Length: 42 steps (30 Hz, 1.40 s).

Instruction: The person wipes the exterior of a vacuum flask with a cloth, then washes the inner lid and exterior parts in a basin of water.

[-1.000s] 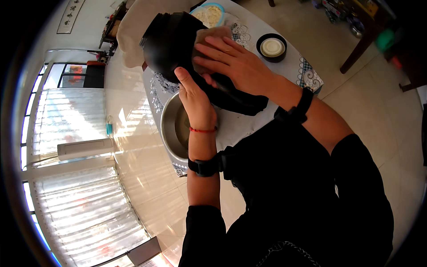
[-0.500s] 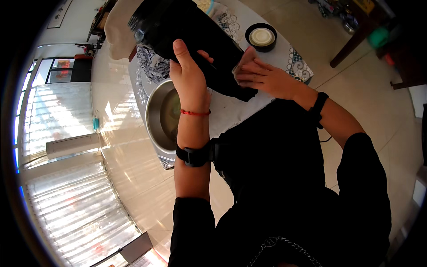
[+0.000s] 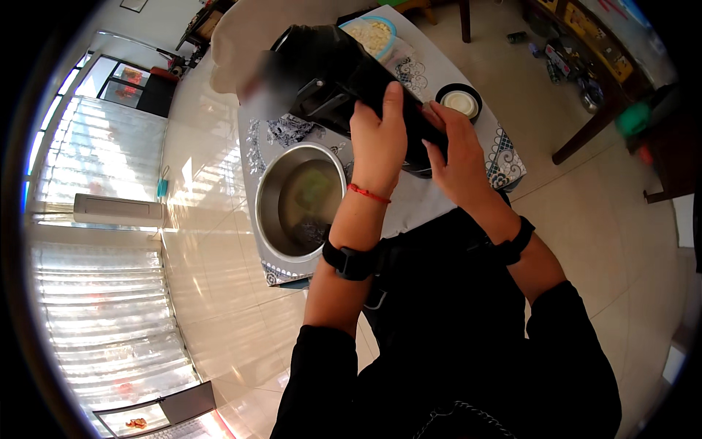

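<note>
A table (image 3: 423, 203) with a pale, pattern-edged cover carries a steel basin (image 3: 271, 201), a blue-rimmed bowl (image 3: 394, 31), a crumpled patterned bundle (image 3: 289, 130) and a round black-and-white lid (image 3: 461, 102)

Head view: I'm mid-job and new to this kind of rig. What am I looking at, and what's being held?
There is no machine here: a person works with bare hands, a black band on each forearm. Every picture comes from a wide fisheye camera worn on the head, looking down, so edges bend.

The left hand holds a large black container, tilted. The right hand touches its near end; whether it grips is hard to tell.

On the table stand a metal basin with cloudy liquid, a blue-rimmed bowl of pale pieces, and a round black piece with a white centre.
</note>
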Tool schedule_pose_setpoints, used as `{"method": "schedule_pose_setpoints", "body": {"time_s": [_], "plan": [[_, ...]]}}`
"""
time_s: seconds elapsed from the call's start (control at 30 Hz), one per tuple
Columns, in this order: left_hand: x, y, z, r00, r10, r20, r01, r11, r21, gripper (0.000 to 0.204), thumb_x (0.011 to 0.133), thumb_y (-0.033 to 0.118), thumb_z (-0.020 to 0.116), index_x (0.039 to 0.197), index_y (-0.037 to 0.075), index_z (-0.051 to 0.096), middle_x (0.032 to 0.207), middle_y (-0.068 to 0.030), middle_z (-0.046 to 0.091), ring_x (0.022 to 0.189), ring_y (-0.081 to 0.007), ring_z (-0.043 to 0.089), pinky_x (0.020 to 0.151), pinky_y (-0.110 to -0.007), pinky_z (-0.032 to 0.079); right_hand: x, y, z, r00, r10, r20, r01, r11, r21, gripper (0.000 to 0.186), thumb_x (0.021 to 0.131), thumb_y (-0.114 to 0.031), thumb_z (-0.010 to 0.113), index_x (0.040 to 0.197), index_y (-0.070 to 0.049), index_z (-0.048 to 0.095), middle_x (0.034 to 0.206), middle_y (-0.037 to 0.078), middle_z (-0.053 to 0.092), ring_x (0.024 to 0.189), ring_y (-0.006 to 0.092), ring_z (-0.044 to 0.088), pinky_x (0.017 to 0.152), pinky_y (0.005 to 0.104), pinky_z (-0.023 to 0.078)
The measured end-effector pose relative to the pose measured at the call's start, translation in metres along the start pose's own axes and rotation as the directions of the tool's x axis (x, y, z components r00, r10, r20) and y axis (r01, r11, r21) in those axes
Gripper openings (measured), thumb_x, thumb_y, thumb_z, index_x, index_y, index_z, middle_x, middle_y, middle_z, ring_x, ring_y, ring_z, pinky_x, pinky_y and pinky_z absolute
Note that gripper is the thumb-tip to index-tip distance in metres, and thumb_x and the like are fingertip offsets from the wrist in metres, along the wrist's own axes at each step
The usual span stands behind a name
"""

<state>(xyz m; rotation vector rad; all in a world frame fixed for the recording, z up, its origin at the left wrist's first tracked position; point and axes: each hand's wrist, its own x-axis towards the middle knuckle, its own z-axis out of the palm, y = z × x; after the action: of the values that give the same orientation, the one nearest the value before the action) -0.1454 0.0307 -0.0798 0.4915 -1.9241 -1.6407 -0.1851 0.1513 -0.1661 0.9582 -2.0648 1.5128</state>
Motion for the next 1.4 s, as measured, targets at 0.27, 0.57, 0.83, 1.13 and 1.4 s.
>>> {"method": "schedule_pose_setpoints", "body": {"time_s": [0.27,0.57,0.83,1.13,1.4], "plan": [[0.039,0.052,-0.053,0.619,0.780,0.093,-0.631,0.423,0.650,0.040,0.080,0.030,0.074,0.102,-0.001,0.061,0.101,-0.0123,0.062,0.099,-0.0242,0.055,0.089,-0.037,0.040,0.001,0.051,-0.028,0.997,0.078,0.000,-0.078,0.996,-0.036,0.052,0.076,-0.001,0.063,0.124,0.000,0.043,0.117,0.019,0.052,0.112,0.0327,0.055,0.093,0.0367,0.046],[0.059,0.068,-0.021,0.445,0.642,0.624,-0.837,0.050,0.545,0.045,0.077,0.044,0.073,0.086,0.001,0.065,0.084,-0.0064,0.062,0.097,-0.0251,0.051,0.090,-0.035,0.033,-0.025,0.077,-0.039,0.970,0.240,-0.023,-0.240,0.971,0.012,0.048,0.082,-0.005,0.060,0.127,0.000,0.041,0.116,0.021,0.055,0.110,0.0339,0.057,0.089,0.0357,0.047],[0.037,0.063,-0.018,0.428,0.803,0.415,-0.693,-0.003,0.721,0.040,0.074,0.045,0.073,0.066,0.005,0.067,0.061,-0.0024,0.060,0.084,-0.0244,0.054,0.092,-0.045,0.032,-0.005,0.059,-0.028,0.901,0.408,-0.148,-0.382,0.908,0.174,0.036,0.088,-0.007,0.057,0.122,0.001,0.049,0.111,0.018,0.062,0.101,0.0251,0.062,0.086,0.0298,0.047],[0.045,0.058,-0.016,0.674,0.682,0.285,-0.597,0.275,0.754,0.051,0.077,0.049,0.069,0.058,0.003,0.056,0.056,-0.0085,0.055,0.056,-0.0298,0.053,0.066,-0.036,0.044,0.012,-0.020,0.029,0.962,0.074,-0.262,-0.001,0.962,0.271,0.031,0.095,-0.013,0.047,0.123,0.002,0.049,0.120,0.019,0.053,0.112,0.0299,0.053,0.095,0.0349,0.041],[0.052,0.053,-0.006,0.675,0.714,0.185,-0.582,0.362,0.729,0.049,0.075,0.045,0.074,0.061,0.000,0.058,0.051,-0.0070,0.052,0.047,-0.0174,0.045,0.047,-0.030,0.038,-0.050,0.079,0.065,0.876,0.483,0.008,-0.450,0.810,0.377,0.034,0.098,-0.018,0.038,0.125,0.001,0.049,0.121,0.018,0.055,0.114,0.0313,0.052,0.098,0.0348,0.039]]}}
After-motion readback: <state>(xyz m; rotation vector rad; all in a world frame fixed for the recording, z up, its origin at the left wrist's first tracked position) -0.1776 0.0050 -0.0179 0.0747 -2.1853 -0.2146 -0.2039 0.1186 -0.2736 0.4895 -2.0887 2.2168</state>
